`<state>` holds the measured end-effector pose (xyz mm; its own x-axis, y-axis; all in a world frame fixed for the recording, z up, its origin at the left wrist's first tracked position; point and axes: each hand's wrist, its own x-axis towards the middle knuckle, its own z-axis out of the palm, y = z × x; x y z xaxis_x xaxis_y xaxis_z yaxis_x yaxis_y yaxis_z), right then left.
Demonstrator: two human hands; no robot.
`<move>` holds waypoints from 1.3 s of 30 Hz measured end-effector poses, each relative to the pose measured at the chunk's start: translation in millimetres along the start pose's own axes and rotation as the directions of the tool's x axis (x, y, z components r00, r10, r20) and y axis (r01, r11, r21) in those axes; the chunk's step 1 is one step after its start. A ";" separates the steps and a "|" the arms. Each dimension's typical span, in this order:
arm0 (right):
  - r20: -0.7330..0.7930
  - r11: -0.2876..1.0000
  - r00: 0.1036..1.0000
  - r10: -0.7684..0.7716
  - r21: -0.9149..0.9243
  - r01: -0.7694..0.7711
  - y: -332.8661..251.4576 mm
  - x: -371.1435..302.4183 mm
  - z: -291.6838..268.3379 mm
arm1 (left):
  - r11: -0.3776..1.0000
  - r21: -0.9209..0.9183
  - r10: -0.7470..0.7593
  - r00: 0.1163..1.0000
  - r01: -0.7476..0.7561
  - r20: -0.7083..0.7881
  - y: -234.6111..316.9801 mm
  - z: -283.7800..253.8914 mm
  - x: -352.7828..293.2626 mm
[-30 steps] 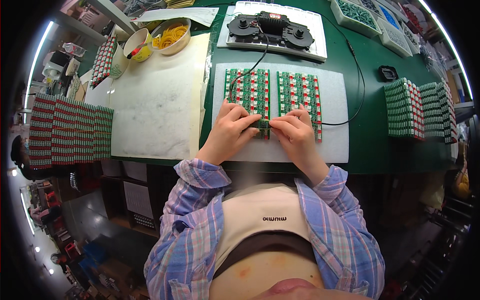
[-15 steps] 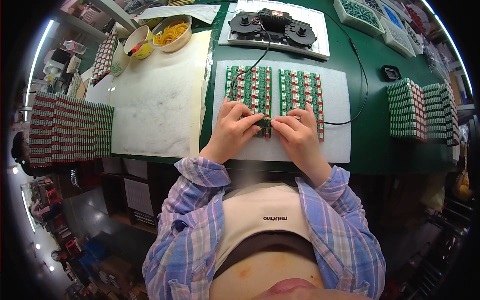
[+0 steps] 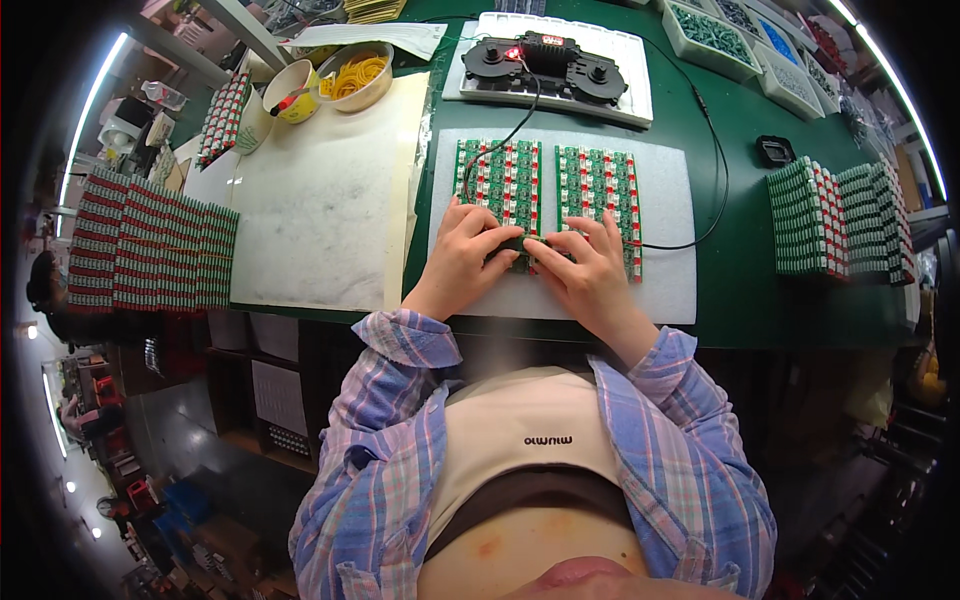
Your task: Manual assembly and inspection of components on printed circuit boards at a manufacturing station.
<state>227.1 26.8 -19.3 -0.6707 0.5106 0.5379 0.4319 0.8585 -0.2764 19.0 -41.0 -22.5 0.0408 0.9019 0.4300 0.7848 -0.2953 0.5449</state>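
Two green circuit board panels with rows of white and red connectors lie side by side on a white foam sheet [image 3: 665,290]. At the near end of the left panel [image 3: 500,175], my left hand [image 3: 462,250] is closed, thumb and forefinger pinched on a small dark piece. My right hand [image 3: 588,265] reaches across the near end of the right panel [image 3: 598,185], its fingertips pinched at that same spot. A black cable [image 3: 515,125] runs down to my left hand; another black cable [image 3: 690,243] reaches my right hand. My fingers hide most of what they hold.
Behind the foam, a black two-reel device [image 3: 545,68] with a lit red light sits in a white tray [image 3: 640,75]. Board stacks stand left [image 3: 150,240] and right [image 3: 805,220]. A bowl of yellow rubber bands [image 3: 358,75] and parts bins [image 3: 710,40] are at the back.
A red light has come on at the black device. My right fingertips have shifted slightly left toward my left hand. The whole view has moved a little.
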 end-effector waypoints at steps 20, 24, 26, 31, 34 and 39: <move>0.009 0.984 0.996 0.088 0.154 -0.088 3.5 -1.9 2.6 | 0.999 -0.023 -0.033 0.998 0.034 0.044 2.6 -3.6 0.0; 0.003 0.983 0.996 0.092 0.160 -0.091 4.2 -1.5 1.9 | 0.999 -0.022 -0.024 0.999 0.025 0.028 2.5 -3.0 0.4; 0.007 0.984 0.997 0.078 0.160 -0.078 5.1 -1.3 1.1 | 1.000 -0.024 -0.020 1.000 0.020 0.021 1.4 -2.5 0.2; 0.038 0.985 0.997 0.074 0.154 -0.079 4.9 -1.2 -2.3 | 1.000 0.019 -0.019 0.999 0.018 0.036 2.4 -2.5 0.8; 0.059 0.987 0.996 0.067 0.143 -0.074 6.9 0.2 -7.9 | 0.999 0.035 -0.010 0.999 0.009 0.030 5.8 -2.3 1.6; 0.088 0.994 0.996 0.022 0.103 -0.031 9.7 2.4 -12.7 | 0.998 0.064 0.009 1.000 -0.009 -0.004 10.8 -2.7 2.3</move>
<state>237.3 35.7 -10.5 -0.7113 0.5318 0.4596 0.3886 0.8424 -0.3734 25.9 -43.0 -13.7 0.0455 0.8982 0.4373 0.8225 -0.2821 0.4938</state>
